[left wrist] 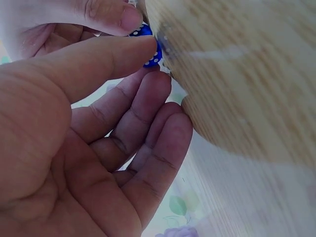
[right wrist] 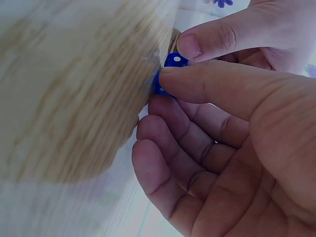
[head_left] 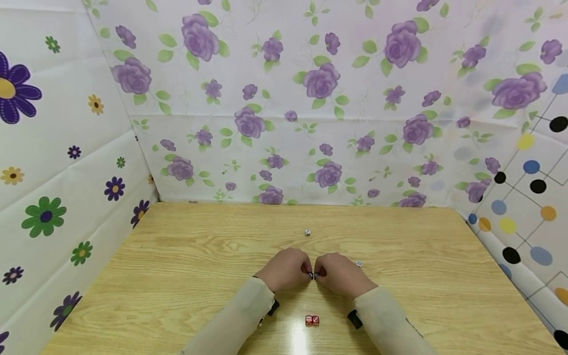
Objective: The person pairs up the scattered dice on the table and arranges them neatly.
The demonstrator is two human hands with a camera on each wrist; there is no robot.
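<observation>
Two blue dice with white dots sit side by side on the wooden table, between the two hands. My left hand [head_left: 287,268] pinches the left blue die [head_left: 310,275] between thumb and fingers. Facing it, my right hand [head_left: 340,273] pinches the right blue die [head_left: 317,275] the same way. Both wrist views show the blue dice [left wrist: 153,60] [right wrist: 176,59] close together at the tabletop, partly covered by the thumbs. Nearer the front lies a pair of red dice [head_left: 312,320], touching each other.
One white die [head_left: 307,232] lies farther back on the table [head_left: 199,246]. Another white die [head_left: 359,264] is just beyond the right hand. Flowered cloth [head_left: 284,148] stands behind the table, with patterned sheets on both sides.
</observation>
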